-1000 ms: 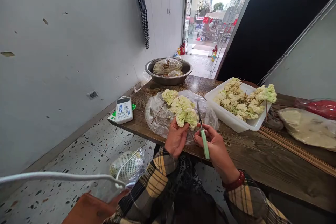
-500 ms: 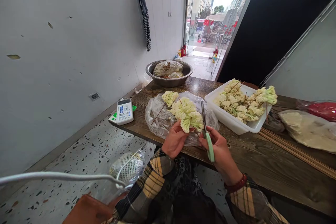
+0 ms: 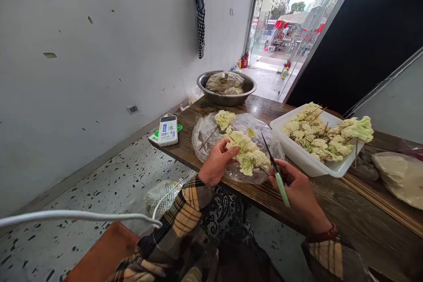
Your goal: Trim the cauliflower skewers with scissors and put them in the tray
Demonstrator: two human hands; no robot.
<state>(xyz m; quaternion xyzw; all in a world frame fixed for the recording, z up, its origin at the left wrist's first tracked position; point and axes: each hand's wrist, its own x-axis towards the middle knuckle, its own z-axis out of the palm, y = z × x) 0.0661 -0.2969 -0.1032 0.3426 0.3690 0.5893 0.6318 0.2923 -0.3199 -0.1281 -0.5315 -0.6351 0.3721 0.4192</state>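
My left hand is closed on a cauliflower skewer, thumb on top of the pale florets. A thin stick juts from the right end of the florets toward my right hand. That hand is closed around scissors with a light green handle, their dark blades pointing up and away. Its fingertips are at the stick's end; whether they pinch it is hard to tell. Beneath the florets lies a crumpled clear plastic bag. Another cauliflower piece rests on the bag, beside a brown stick.
To the right stands a white plastic tub heaped with skewered cauliflower. Bare sticks and a bag of pale food lie beyond it. A metal basin holds bagged items at the back. A white payment device sits at the left edge.
My left hand has shifted its grip, thumb now over the florets. My right hand and the scissors have moved right, along the protruding stick. The whole view has turned slightly left.
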